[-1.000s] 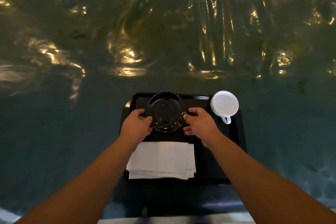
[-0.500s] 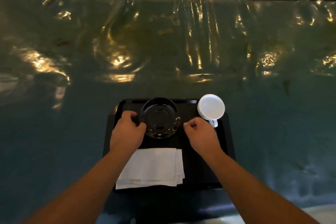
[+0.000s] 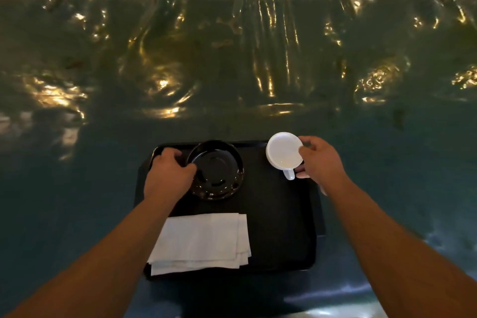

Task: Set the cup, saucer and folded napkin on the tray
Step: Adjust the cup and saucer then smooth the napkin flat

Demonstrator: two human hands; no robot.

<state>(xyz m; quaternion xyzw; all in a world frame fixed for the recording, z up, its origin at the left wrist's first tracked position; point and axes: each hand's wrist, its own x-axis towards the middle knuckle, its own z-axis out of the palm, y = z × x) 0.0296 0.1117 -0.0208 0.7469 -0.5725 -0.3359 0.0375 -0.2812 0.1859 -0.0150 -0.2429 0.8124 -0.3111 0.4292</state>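
Observation:
A black tray [image 3: 278, 227] lies on the table close to me. On its far left part sits a glossy black saucer [image 3: 216, 170], and my left hand [image 3: 167, 175] grips the saucer's left rim. A folded white napkin [image 3: 200, 242] rests on the tray's near left part, partly under my left forearm. A white cup [image 3: 283, 153] with its handle pointing toward me stands at the tray's far right corner. My right hand [image 3: 320, 162] is curled around the cup's right side, thumb near the handle.
The table [image 3: 232, 72] is covered with a wrinkled, shiny teal plastic sheet that reflects warm lights. Its far edge meets dark clutter at the top of the view. A pale strip shows at the table's near edge.
My right hand left the saucer's right side and moved right to the cup, closing around it. My left hand stayed on the saucer's left rim.

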